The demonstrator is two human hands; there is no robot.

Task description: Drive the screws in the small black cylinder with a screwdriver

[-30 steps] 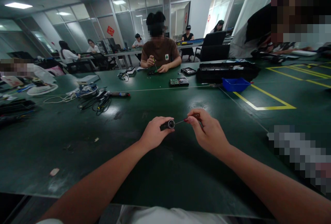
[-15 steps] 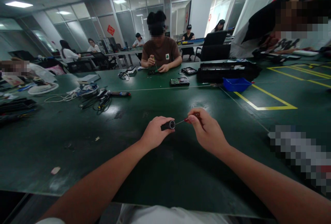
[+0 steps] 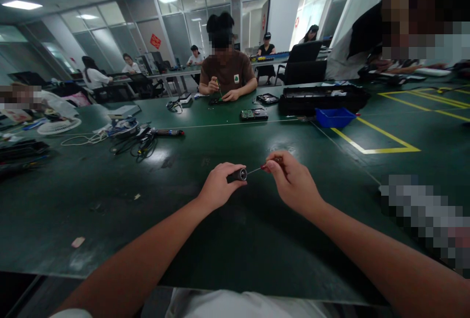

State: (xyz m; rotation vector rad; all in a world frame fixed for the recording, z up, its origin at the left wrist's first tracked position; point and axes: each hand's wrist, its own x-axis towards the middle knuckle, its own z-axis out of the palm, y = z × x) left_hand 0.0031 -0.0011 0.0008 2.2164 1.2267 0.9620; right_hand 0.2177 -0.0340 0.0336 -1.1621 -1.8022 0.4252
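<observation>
My left hand (image 3: 217,187) is closed around a dark cylinder (image 3: 238,174), thumb below and fingers above, its round open end turned toward me and to the right. What kind of part it is I cannot tell. Opposite it, my right hand (image 3: 292,178) grips the reddish handle of a screwdriver (image 3: 263,167). The thin metal shaft slants down-left, and its tip is at the cylinder's open end; whether it reaches inside is unclear. Both hands are above the green tabletop (image 3: 227,254) near its front edge.
Cables (image 3: 141,142) and a dark rod-shaped tool (image 3: 167,132) lie at left. Farther back are a circuit-board device (image 3: 254,114), a blue tray (image 3: 335,118) and a long black housing (image 3: 323,99). Across the table a person (image 3: 227,71) works with a screwdriver. A blurred object (image 3: 422,215) lies at right.
The whole view has shifted very slightly. Both hands keep nearly the same pose, with the cylinder and screwdriver still held end to end.
</observation>
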